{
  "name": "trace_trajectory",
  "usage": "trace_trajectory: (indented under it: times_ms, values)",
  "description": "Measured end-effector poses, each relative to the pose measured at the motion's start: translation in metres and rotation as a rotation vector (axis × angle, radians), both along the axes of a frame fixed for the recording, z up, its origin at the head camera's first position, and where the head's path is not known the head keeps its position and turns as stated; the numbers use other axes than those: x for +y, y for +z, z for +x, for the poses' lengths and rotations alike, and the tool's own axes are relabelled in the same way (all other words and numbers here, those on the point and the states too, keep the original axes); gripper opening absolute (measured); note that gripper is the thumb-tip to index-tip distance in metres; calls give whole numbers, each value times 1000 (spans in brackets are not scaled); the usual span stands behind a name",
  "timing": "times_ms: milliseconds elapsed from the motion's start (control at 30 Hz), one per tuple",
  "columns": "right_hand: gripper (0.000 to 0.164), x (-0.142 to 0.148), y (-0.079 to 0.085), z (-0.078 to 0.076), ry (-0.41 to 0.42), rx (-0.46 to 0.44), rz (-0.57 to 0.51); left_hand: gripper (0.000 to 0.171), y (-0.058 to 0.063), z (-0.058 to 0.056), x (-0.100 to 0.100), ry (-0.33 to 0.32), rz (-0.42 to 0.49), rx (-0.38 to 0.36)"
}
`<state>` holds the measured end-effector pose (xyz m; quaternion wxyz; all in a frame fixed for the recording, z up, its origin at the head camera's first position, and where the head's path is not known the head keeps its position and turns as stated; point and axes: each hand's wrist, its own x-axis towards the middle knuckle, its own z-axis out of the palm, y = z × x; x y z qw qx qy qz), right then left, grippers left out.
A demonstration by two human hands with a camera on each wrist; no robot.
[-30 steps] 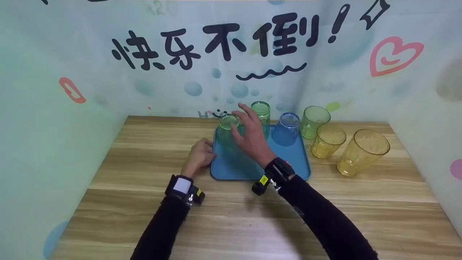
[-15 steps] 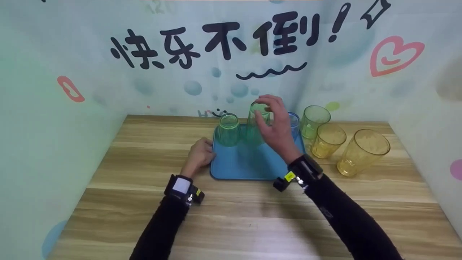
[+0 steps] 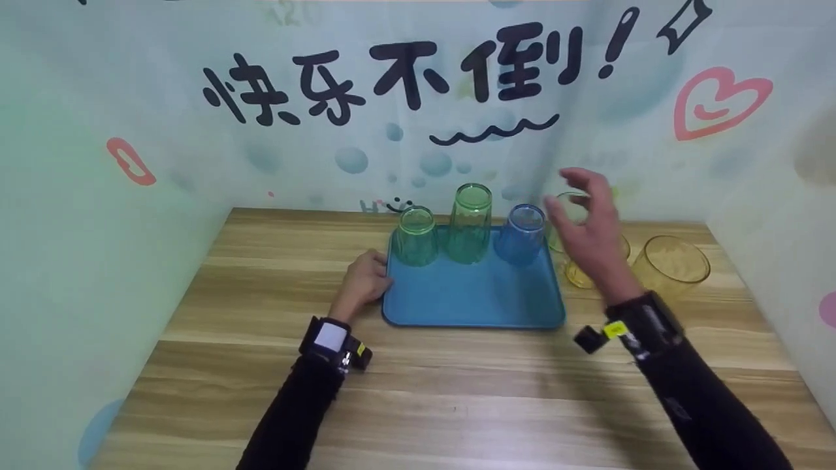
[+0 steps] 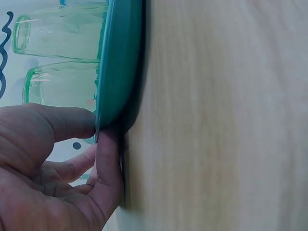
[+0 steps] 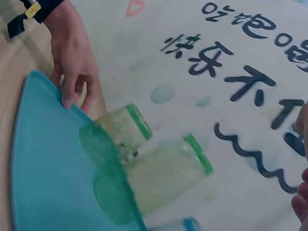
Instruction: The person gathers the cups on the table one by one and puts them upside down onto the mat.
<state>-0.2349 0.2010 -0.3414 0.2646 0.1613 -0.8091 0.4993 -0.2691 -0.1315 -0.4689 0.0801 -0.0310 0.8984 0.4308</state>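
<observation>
My left hand pinches the left rim of a blue tray; the left wrist view shows the thumb on top and a finger beneath. On the tray's back half stand a short green glass, a taller green glass and a short blue glass, all upside down. Off the tray's right side my right hand is raised, fingers spread and bent, holding nothing. It partly hides an upright green glass and a small yellow glass.
A larger yellow glass stands upright farther right on the wooden table. Behind the table hangs a printed cloth, close to the back glasses. A similar wall bounds the right side.
My right hand has moved right, from above the short green glass, past the tall green and blue ones, to the glasses beside the tray. The left hand and tray have stayed put.
</observation>
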Motion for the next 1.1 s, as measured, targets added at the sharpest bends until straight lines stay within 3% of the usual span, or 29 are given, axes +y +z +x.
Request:
trace_trajectory:
  times_ms: [233,533,700,900,1100]
  values:
    - [51,68,-8,-7,-101,-107,-4,40,1,-1,-1,8,-21,-4]
    - [49,129,0,11,-263,-196,-70,41,-1,0,1,16,9,-47]
    - [43,155,-4,17,-328,-159,-104,41,-3,2,0,21,31,-49]
    - [39,180,-21,26,-394,-114,-112,40,-6,2,-1,23,42,-57]
    - [36,201,-46,32,-362,-73,-151,41,-3,2,-1,-2,23,-10]
